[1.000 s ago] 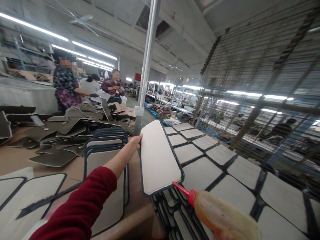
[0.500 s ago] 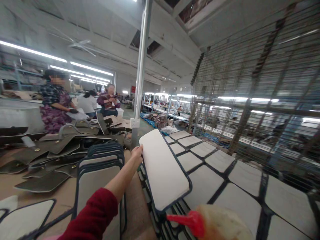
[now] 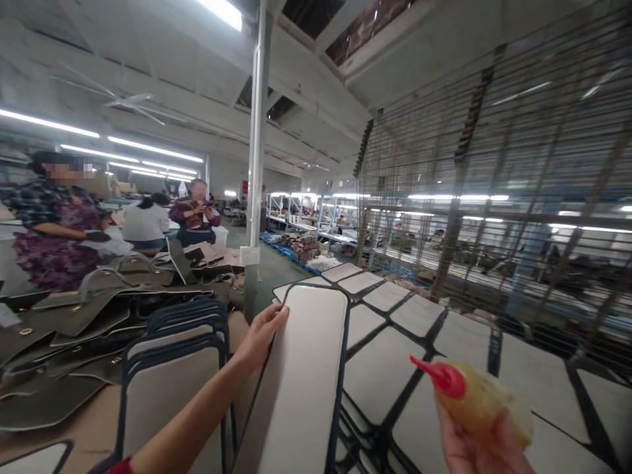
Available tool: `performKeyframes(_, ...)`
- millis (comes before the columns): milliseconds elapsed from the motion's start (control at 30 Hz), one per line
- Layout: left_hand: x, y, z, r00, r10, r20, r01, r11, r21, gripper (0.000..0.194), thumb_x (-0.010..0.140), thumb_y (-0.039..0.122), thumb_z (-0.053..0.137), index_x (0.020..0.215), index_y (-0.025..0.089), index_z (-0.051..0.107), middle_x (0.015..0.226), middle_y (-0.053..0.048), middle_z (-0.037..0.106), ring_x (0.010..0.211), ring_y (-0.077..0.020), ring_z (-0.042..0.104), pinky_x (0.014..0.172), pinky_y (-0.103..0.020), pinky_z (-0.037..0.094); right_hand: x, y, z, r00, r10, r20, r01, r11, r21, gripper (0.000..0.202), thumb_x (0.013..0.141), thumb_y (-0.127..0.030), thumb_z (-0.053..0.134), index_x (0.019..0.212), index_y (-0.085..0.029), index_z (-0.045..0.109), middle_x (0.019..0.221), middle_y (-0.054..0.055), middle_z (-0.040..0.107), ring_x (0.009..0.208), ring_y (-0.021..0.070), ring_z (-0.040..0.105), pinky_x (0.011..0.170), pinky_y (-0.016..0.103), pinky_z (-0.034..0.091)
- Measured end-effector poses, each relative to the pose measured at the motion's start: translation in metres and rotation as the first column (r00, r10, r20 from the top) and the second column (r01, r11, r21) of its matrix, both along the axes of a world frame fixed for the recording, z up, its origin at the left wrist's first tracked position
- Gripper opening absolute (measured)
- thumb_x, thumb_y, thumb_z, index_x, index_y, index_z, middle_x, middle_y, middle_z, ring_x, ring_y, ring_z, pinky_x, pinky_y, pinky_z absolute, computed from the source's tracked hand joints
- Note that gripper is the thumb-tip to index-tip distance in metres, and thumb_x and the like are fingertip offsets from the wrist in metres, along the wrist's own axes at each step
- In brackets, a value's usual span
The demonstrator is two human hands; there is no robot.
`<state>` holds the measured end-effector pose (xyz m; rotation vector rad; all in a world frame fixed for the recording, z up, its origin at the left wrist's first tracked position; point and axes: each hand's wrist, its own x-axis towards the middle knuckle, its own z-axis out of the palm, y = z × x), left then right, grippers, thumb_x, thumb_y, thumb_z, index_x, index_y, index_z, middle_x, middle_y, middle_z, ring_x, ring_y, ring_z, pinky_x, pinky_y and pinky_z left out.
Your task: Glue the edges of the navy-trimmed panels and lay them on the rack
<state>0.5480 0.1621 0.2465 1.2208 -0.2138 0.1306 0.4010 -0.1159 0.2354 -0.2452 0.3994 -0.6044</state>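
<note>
A cream panel with rounded corners and a dark edge point(image 3: 311, 375) stands tilted in front of me, and my left hand point(image 3: 266, 329) pinches its upper left edge. On the right, my right hand point(image 3: 474, 441) is wrapped round a yellowish squeeze bottle point(image 3: 494, 401) with a red nozzle point(image 3: 439, 375) that points to the upper left, away from the panel. Dark-edged cream panels point(image 3: 380, 368) lie overlapped in rows beneath the bottle. Left of my forearm rests a stack of similar panels point(image 3: 172, 388).
Dark olive bag pieces point(image 3: 93, 322) cover the table at left. A metal post point(image 3: 255, 164) rises beyond the panels. Wire mesh point(image 3: 494, 178) runs along the right. A person in a purple patterned apron point(image 3: 64, 237) and other people are at the left.
The held panel has turned more upright. The bottle has moved up and right, away from the panel's lower edge, and my right hand now shows. The view has shifted right.
</note>
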Motion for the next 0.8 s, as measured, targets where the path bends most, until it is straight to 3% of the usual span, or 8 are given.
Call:
performKeyframes(167, -0.02, 0.009, 0.003, 0.997, -0.07, 0.024, 0.068, 0.993, 0.096, 0.043, 0.057, 0.049, 0.081, 0.082, 0.016, 0.07, 0.063, 0.001, 0.063, 0.054, -0.0113, 0.054, 0.05, -0.019, 0.039, 0.004, 0.004, 0.023, 0.994, -0.062, 0.091, 0.081, 0.971, -0.226, 0.034, 0.076, -0.031, 0.072, 0.11, -0.027, 0.066, 0.122, -0.002, 0.063, 0.11, 0.0158, 0.059, 0.068, 0.022, 0.06)
performKeyframes(333, -0.032, 0.024, 0.0, 0.993, -0.117, 0.008, 0.114, 0.978, 0.174, 0.04, 0.065, 0.049, 0.078, 0.09, 0.018, 0.07, 0.069, -0.001, 0.067, 0.056, -0.0124, 0.057, 0.05, -0.019, 0.04, 0.016, 0.003, 0.027, 0.95, -0.103, 0.294, 0.244, 0.835, -0.493, 0.057, 0.053, -0.033, 0.088, 0.106, -0.027, 0.067, 0.125, -0.002, 0.061, 0.121, 0.0198, 0.052, 0.079, 0.024, 0.057)
performKeyframes(433, -0.04, 0.029, 0.002, 0.989, -0.149, 0.011, 0.143, 0.965, 0.22, 0.039, 0.066, 0.049, 0.077, 0.089, 0.018, 0.071, 0.07, -0.002, 0.067, 0.056, -0.0124, 0.057, 0.049, -0.019, 0.04, 0.024, -0.003, 0.028, 0.924, -0.107, 0.367, 0.314, 0.758, -0.571, 0.044, 0.055, -0.032, 0.088, 0.095, -0.027, 0.07, 0.108, -0.002, 0.068, 0.112, 0.0192, 0.057, 0.08, 0.025, 0.055)
performKeyframes(567, -0.049, 0.031, 0.009, 0.988, -0.155, 0.004, 0.149, 0.961, 0.232, 0.041, 0.062, 0.049, 0.079, 0.087, 0.017, 0.071, 0.071, -0.003, 0.067, 0.056, -0.0124, 0.056, 0.048, -0.019, 0.039, 0.029, -0.008, 0.028, 0.918, -0.085, 0.388, 0.332, 0.699, -0.633, 0.036, 0.055, -0.03, 0.087, 0.086, -0.024, 0.07, 0.077, -0.003, 0.068, 0.094, 0.017, 0.064, 0.072, 0.022, 0.053)
performKeyframes(667, -0.051, 0.031, 0.011, 0.99, -0.14, -0.02, 0.141, 0.965, 0.22, 0.041, 0.06, 0.049, 0.081, 0.082, 0.017, 0.069, 0.07, -0.002, 0.066, 0.055, -0.0117, 0.055, 0.047, -0.018, 0.038, 0.03, -0.008, 0.026, 0.919, -0.054, 0.39, 0.317, 0.688, -0.653, 0.031, 0.054, -0.031, 0.088, 0.077, -0.023, 0.069, 0.066, -0.004, 0.065, 0.08, 0.0156, 0.064, 0.069, 0.021, 0.052)
performKeyframes(800, -0.047, 0.031, 0.01, 0.991, -0.121, -0.055, 0.129, 0.977, 0.171, 0.043, 0.057, 0.047, 0.083, 0.083, 0.016, 0.069, 0.071, -0.003, 0.067, 0.057, -0.0127, 0.057, 0.05, -0.018, 0.041, 0.03, -0.007, 0.016, 0.941, -0.04, 0.336, 0.269, 0.69, -0.672, 0.03, 0.053, -0.03, 0.087, 0.075, -0.021, 0.067, 0.069, -0.002, 0.065, 0.076, 0.0147, 0.062, 0.07, 0.022, 0.052)
